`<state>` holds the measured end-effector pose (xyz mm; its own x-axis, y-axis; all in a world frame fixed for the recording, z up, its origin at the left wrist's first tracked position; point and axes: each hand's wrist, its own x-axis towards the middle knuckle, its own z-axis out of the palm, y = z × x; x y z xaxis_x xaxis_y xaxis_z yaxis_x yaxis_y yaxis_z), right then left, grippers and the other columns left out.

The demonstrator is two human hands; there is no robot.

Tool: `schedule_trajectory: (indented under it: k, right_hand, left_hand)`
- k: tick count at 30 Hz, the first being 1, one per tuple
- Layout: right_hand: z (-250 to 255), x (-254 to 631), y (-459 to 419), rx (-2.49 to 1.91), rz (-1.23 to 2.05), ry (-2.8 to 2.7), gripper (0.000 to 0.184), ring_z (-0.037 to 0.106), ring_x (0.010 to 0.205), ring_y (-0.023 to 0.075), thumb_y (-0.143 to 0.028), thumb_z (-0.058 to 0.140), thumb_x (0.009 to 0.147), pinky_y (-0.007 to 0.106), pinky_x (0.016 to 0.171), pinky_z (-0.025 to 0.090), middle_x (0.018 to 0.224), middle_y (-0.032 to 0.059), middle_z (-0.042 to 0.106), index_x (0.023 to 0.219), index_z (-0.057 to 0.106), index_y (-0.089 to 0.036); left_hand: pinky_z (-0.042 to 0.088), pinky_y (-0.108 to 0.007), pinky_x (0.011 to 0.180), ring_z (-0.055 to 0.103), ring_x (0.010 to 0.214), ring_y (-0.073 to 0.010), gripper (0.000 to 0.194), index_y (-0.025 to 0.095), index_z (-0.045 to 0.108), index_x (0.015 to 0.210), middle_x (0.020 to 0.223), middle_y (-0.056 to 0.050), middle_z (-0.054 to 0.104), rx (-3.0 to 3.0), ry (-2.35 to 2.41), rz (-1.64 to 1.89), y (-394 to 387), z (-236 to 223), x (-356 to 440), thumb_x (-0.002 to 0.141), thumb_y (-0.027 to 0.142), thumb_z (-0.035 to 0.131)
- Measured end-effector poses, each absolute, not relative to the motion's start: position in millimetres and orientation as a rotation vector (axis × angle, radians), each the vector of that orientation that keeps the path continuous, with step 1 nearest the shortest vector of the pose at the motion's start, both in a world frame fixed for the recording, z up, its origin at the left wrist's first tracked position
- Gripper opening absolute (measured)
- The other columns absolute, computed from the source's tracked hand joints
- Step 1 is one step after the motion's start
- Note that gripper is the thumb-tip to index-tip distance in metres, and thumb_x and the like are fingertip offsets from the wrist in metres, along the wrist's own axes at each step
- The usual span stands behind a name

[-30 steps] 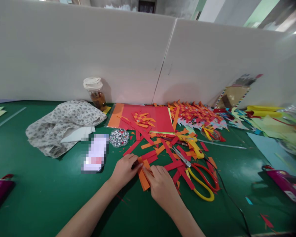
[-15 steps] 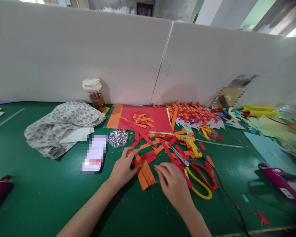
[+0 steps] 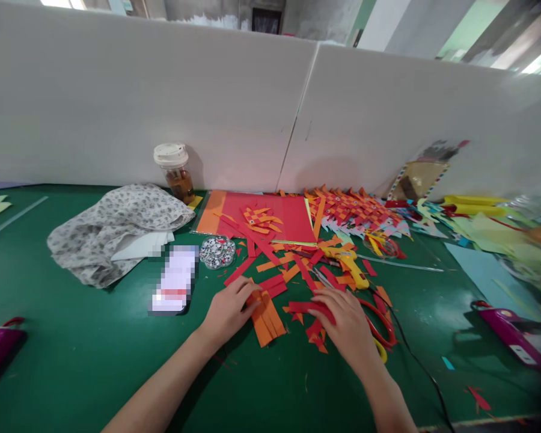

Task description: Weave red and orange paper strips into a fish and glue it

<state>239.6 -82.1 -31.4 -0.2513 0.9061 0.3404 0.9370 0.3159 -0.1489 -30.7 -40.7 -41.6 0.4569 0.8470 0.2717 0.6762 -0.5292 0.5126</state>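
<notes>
My left hand (image 3: 229, 308) has its fingertips and thumb closed on the upper end of several orange paper strips (image 3: 267, 320) lying side by side. A red strip sticks out to the right from behind them. A red paper strip (image 3: 301, 307) is pinched between the thumb and fingers of my right hand (image 3: 348, 325), right of the orange strips. Scissors (image 3: 383, 325) with red and yellow handles lie partly hidden under this hand. Small red and orange scraps (image 3: 316, 337) lie below its fingertips.
A yellow glue gun (image 3: 349, 264) trails a black cord to the right. Finished woven red-orange paper fish (image 3: 351, 207) are piled behind. Stuck-on eyes (image 3: 217, 251), a phone (image 3: 175, 279), a patterned cloth (image 3: 112, 240) and a lidded drink cup (image 3: 175, 171) stand or lie leftward.
My right hand has moved right, onto the scissors area, and now holds a red paper strip. My left hand stays on the orange strips, slightly lower.
</notes>
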Motion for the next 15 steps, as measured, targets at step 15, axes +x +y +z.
schedule_trajectory:
  k: [15]
  right_hand:
    - [-1, 216, -80, -1.505, -0.058, -2.078, 0.011, 0.059, 0.076, 0.0183, -0.028, 0.053, 0.086, 0.049, 0.099, 0.028, 0.079, 0.0014, 0.068, 0.081, 0.061, -0.023]
  left_hand:
    - [0.047, -0.031, 0.086, 0.054, 0.105, -0.0188, 0.031, 0.028, 0.052, 0.112, 0.113, -0.005, 0.055, 2.210, 1.075, 0.969, -51, -18, -30, 0.082, 0.034, 0.058]
